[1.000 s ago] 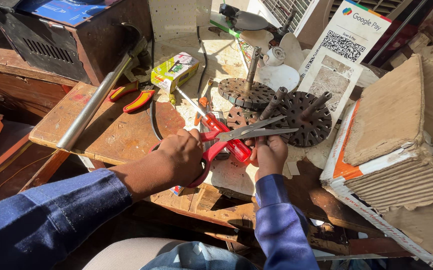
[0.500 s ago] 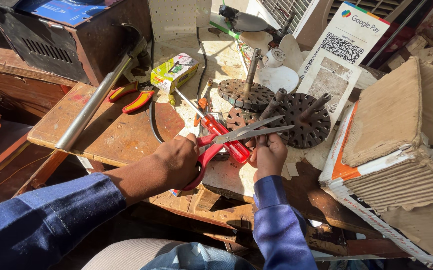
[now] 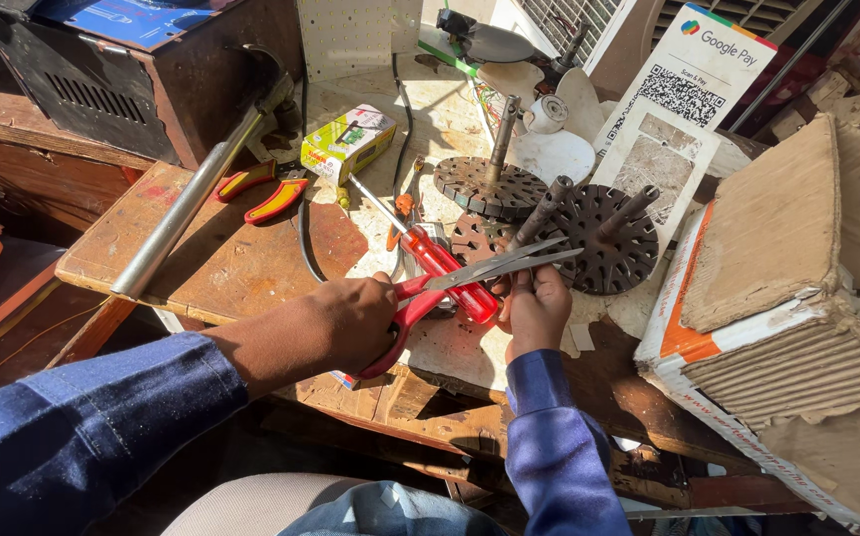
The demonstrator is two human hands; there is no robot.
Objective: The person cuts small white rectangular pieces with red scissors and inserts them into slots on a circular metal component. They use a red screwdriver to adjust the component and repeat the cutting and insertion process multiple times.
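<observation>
Left hand [image 3: 350,328] is clamped on the red handles of the scissors [image 3: 469,273] at frame centre; right hand [image 3: 536,310] is closed just beneath the blades, its contents hidden. Blades part slightly, long axis running toward upper right, tips over the dark slotted discs [image 3: 608,238].

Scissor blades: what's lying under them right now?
Under the scissors lie a red-handled screwdriver and the edge of a dark slotted rotor disc. What the right hand pinches beneath the blades is covered by its fingers.
</observation>
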